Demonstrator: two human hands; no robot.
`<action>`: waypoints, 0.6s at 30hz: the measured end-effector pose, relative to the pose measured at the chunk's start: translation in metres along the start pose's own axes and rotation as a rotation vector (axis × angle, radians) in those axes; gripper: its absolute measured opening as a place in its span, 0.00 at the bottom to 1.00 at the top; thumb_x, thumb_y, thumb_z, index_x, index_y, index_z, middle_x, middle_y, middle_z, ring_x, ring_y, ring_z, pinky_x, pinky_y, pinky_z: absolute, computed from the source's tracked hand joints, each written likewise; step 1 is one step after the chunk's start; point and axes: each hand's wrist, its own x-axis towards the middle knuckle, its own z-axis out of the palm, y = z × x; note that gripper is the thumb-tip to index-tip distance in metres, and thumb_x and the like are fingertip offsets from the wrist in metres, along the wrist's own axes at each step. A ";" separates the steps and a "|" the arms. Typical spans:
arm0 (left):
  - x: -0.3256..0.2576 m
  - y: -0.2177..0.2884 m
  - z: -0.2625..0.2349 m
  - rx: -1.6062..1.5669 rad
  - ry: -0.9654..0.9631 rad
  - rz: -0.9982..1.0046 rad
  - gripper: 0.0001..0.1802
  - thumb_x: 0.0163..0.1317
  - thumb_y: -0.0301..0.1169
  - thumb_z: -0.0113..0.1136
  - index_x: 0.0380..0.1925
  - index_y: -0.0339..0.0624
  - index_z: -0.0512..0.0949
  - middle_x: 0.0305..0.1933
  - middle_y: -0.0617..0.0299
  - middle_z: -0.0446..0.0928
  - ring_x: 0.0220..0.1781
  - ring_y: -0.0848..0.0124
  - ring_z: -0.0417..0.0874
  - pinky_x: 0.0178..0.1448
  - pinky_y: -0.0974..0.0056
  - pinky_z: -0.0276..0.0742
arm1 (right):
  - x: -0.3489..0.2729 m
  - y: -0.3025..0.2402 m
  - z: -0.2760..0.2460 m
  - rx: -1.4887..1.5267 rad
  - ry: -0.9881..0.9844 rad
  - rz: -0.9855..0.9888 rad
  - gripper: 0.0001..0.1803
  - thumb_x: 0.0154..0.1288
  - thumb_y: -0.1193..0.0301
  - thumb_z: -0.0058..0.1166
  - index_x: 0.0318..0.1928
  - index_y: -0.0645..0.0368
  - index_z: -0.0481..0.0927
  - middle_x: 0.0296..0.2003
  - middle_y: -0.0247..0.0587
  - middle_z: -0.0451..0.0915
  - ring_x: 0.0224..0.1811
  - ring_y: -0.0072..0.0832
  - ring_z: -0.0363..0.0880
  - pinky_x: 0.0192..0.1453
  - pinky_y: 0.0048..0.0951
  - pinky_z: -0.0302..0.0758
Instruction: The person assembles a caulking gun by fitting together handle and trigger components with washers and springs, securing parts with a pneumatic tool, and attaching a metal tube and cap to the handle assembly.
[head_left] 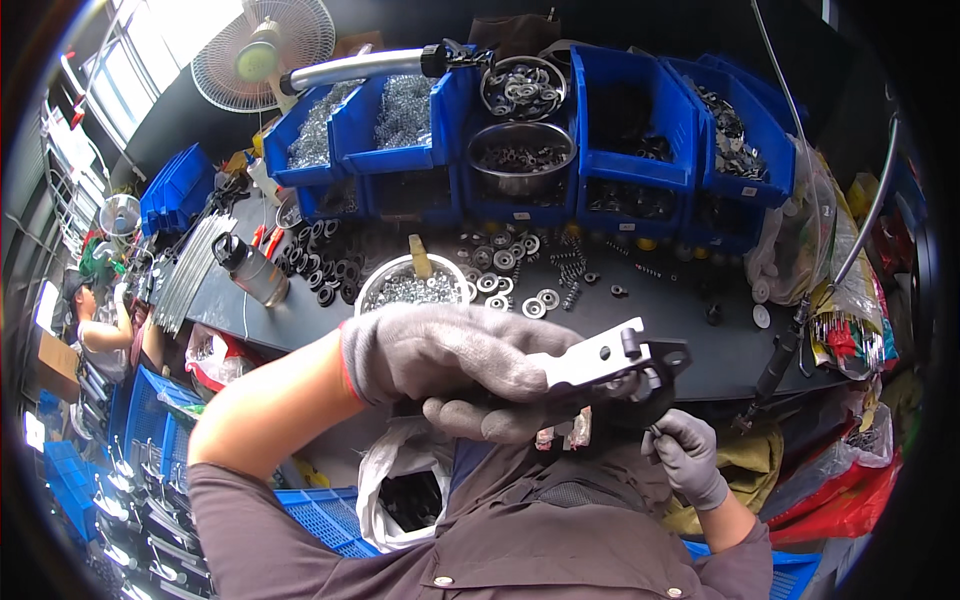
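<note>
**Metal part held up close, small piece fed in from below**

Your left hand (450, 365), in a grey glove, is wrapped tight around the near end of a metal part (610, 365), holding it up in the centre of the frame, close under your eyes. That grip seems meant to keep the part steady and leave its far end free. Your right hand (688, 455), also gloved, sits lower right, fingertips pinched on a small dark piece (655, 430) just under that free end; what the piece is I cannot tell.

The part is a flat, pale grey plate with a notched upper edge, and a black round fitting joins it at the right.

Beyond your hands, the dark bench (690, 320) runs across the middle. A white bowl (412, 285) of small bright hardware stands just past your left hand, within easy reach, with loose washers (505, 275) and springs (572, 270) scattered right of it. A bottle (250, 268) lies at mid left. Along the top, blue bins (620, 120) hold sorted stock, and a fan (265, 50) stands at upper left. Another person (95, 320) works at the far left edge.
</note>
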 end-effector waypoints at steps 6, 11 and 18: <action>0.011 0.012 0.016 0.105 0.092 -0.157 0.36 0.65 0.36 0.56 0.65 0.27 0.55 0.23 0.58 0.73 0.11 0.84 0.64 0.14 0.77 0.56 | 0.006 0.019 0.014 -0.225 -0.009 -0.211 0.05 0.67 0.77 0.45 0.39 0.62 0.75 0.25 0.41 0.76 0.23 0.32 0.75 0.28 0.29 0.71; 0.009 -0.011 0.005 -0.039 0.034 -0.095 0.36 0.64 0.35 0.58 0.65 0.26 0.56 0.22 0.59 0.72 0.11 0.85 0.62 0.17 0.75 0.59 | 0.004 0.021 0.014 -0.401 0.009 -0.254 0.09 0.67 0.68 0.49 0.41 0.60 0.77 0.24 0.41 0.76 0.25 0.38 0.79 0.30 0.32 0.73; 0.024 0.001 0.008 0.003 -0.015 -0.137 0.24 0.67 0.36 0.54 0.56 0.29 0.64 0.27 0.57 0.75 0.12 0.84 0.66 0.13 0.78 0.56 | 0.036 -0.047 0.001 0.104 0.223 -0.213 0.46 0.51 0.48 0.70 0.61 0.66 0.66 0.50 0.40 0.72 0.51 0.26 0.73 0.56 0.27 0.70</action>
